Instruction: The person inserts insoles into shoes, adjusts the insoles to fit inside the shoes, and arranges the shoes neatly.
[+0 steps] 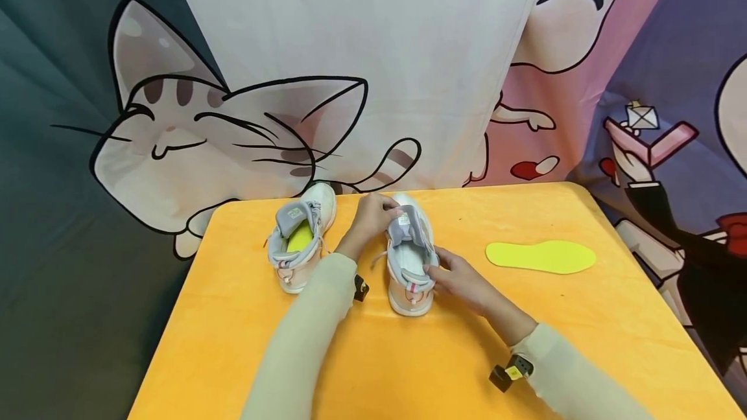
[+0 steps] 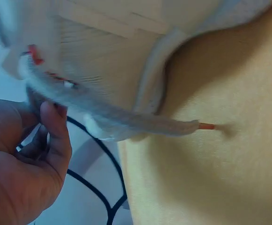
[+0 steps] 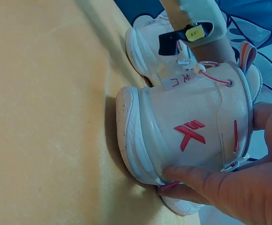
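A white sneaker (image 1: 410, 302) stands on the table with its heel towards me. My left hand (image 1: 373, 218) pinches its grey tongue (image 1: 404, 229) at the top. In the left wrist view a pale lace (image 2: 126, 117) with an orange tip hangs beside the left hand (image 2: 28, 159). My right hand (image 1: 465, 280) holds the sneaker's right side near the heel. Its thumb is at the collar and its fingers lie along the outer wall, by the red logo (image 3: 189, 133) in the right wrist view. The inside of this sneaker looks pale.
The matching sneaker (image 1: 294, 277) stands to the left, with a yellow-green insole (image 1: 300, 237) inside. Another yellow-green insole (image 1: 539, 256) lies flat at the right on the yellow table (image 1: 373, 368). A cartoon-printed cloth (image 1: 443, 83) hangs behind the table's back edge.
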Demonstrator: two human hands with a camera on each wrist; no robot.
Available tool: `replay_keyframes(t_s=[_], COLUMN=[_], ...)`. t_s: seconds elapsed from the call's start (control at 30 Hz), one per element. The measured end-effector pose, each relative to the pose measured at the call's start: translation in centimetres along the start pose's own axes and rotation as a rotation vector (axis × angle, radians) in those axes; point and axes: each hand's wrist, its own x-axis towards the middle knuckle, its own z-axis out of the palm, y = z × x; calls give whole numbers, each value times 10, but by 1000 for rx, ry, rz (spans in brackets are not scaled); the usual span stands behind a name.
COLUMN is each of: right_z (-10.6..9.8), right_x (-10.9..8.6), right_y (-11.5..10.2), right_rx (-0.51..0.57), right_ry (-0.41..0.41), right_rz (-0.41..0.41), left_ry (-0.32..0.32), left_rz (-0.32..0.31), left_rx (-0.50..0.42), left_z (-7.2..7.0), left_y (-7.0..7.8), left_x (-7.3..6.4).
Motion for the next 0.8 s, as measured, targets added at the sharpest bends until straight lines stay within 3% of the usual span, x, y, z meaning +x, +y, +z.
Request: replay_keyframes(t_s=[0.17,0.27,0.47,0.7,0.8], right_z=[2,3,3,2,1], right_x=[-2,-2,-2,-1,-1], right_y=[-2,-3,1,3,2], right_rx=[-2,-5,-15,-34,-43], right_ry=[11,6,25,33,32], right_rz=[-2,-17,-31,-32,-27], left_ry=[-39,-58,-121,-325,-374], left_rz=[-24,-5,111,231,316], left_rx=[-17,21,113,161,179], left_z=[0,-4,-13,-21,-22], left_y=[-1,3,22,46,50], left_x=[1,0,-7,-17,-19])
